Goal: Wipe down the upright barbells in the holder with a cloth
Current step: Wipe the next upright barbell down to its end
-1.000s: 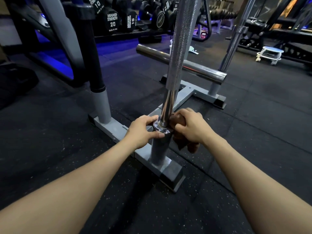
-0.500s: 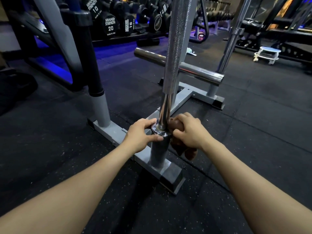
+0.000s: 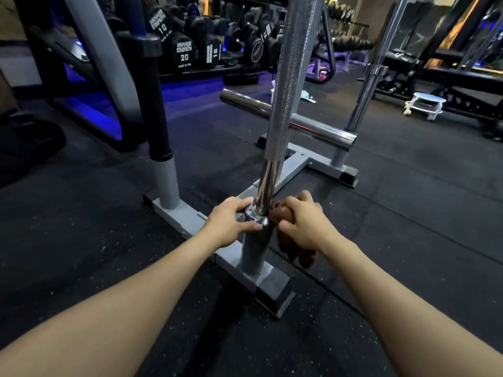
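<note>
At the holder's (image 3: 272, 288) front tube, nothing had changed: left hand (image 3: 227, 223) gripped the barbell collar (image 3: 255, 216), right fingers (image 3: 295, 204) stayed clamped on the cloth (image 3: 281, 213).

A gym — dumbbell rack (image 3: 190, 50), rubber floor (image 3: 81, 240), benches (image 3: 435, 69).

Chrome knurled barbell (image 3: 285, 85); brown cloth (image 3: 283, 213); grey holder (image 3: 187, 216); black speckled floor (image 3: 81, 240).

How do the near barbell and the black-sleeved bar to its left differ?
The near barbell is bare knurled steel; the black-sleeved bar is dark and matte. Both hands work at the barbell's collar, the left hand gripping it and the right hand holding a cloth; the black bar is untouched. Both stand upright in grey holder tubes.
</note>
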Demonstrator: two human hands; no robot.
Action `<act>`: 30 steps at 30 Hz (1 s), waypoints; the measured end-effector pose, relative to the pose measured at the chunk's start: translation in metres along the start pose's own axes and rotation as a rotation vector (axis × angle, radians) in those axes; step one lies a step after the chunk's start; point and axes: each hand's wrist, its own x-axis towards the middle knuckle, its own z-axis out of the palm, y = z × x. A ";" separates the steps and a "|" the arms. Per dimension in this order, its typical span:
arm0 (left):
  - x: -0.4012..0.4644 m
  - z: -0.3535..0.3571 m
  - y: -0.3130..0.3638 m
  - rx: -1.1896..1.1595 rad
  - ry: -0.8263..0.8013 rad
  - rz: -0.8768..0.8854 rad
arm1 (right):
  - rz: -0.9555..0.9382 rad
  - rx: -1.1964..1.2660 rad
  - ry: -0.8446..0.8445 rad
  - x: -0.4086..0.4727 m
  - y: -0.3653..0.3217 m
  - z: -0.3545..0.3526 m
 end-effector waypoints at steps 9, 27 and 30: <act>0.000 -0.002 0.002 0.028 -0.015 -0.027 | -0.028 -0.030 -0.037 -0.002 -0.007 0.000; -0.016 -0.014 -0.001 -0.022 -0.020 -0.035 | 0.019 -0.084 -0.010 -0.018 -0.018 0.004; -0.023 -0.020 0.007 -0.014 0.002 -0.040 | -0.003 -0.072 -0.003 -0.019 -0.029 0.007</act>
